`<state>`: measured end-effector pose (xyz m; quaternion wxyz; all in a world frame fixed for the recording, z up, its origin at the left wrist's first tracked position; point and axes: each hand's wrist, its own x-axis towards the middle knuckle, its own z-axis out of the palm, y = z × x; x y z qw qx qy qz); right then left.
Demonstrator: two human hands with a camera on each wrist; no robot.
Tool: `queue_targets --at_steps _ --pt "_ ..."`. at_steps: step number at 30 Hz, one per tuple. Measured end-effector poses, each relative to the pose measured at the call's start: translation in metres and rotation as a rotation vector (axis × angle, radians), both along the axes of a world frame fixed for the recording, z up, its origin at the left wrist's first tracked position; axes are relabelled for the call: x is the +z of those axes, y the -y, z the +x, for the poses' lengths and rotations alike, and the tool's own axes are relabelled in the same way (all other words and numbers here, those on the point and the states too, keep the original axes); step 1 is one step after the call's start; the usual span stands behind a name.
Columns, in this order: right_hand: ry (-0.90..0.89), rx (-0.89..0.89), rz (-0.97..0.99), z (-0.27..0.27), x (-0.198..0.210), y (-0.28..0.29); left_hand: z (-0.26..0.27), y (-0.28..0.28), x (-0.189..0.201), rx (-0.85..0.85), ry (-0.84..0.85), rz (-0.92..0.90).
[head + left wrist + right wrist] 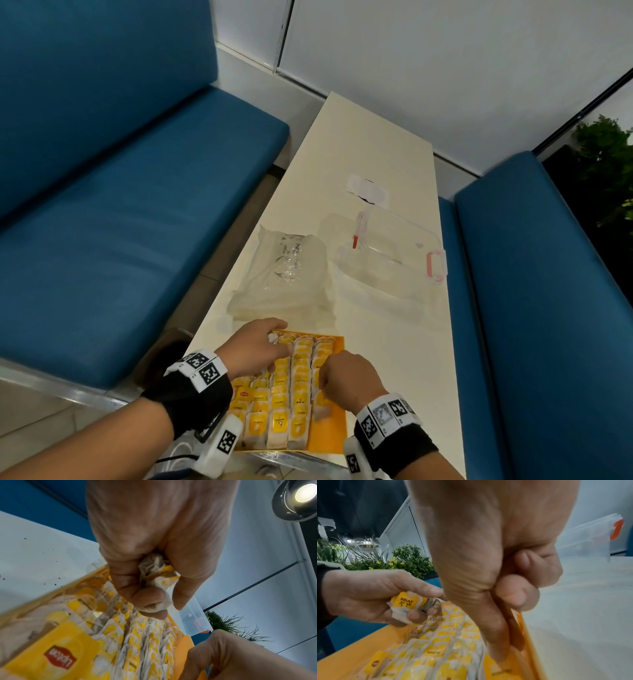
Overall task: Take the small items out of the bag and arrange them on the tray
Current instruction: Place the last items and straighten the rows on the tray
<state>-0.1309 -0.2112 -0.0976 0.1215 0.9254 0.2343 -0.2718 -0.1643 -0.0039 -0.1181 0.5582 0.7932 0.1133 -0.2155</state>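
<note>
An orange tray (330, 438) lies at the table's near edge, filled with rows of tea bags (294, 387) that carry yellow tags. My left hand (277, 339) hovers over the tray's far left corner, its fingers curled round a small bunch of tea bags (157, 574), one tag reading RELAX (406, 603). My right hand (323, 377) is over the right column with most fingers curled; one straight finger (498, 649) points down onto a tea bag beside the tray's right wall. A crumpled clear plastic bag (284, 274) lies beyond the tray.
A clear plastic box (394, 260) with pink clasps stands behind the tray on the right. White paper (368, 190) lies farther back. Blue benches (120, 222) flank the narrow white table (394, 359). Green plants (606, 164) stand at the far right.
</note>
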Motion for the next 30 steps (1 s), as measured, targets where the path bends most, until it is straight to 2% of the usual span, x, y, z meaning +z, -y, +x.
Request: queue_targets --at_steps 11,14,16,20,23,25,30 --pt "0.148 -0.135 0.039 -0.008 -0.017 0.005 0.002 -0.001 0.001 0.026 -0.022 -0.097" --pt "0.136 -0.152 0.066 -0.01 -0.012 0.004 0.0 -0.001 0.009 0.086 -0.066 -0.224" --pt "0.135 -0.172 0.109 -0.01 -0.002 0.003 -0.002 -0.002 0.017 0.122 -0.148 -0.381" --pt "0.181 -0.231 0.352 -0.007 0.031 -0.006 -0.002 -0.007 0.028 0.175 -0.278 -0.715" --pt "0.103 -0.305 0.754 -0.008 0.054 -0.023 -0.002 -0.007 0.035 0.177 -0.32 -0.782" --pt "0.035 -0.319 0.932 -0.012 0.064 -0.033 -0.003 -0.006 0.037 0.181 -0.335 -0.821" --pt "-0.076 -0.202 1.021 -0.021 0.066 -0.043 -0.005 -0.003 0.038 0.222 -0.352 -0.856"
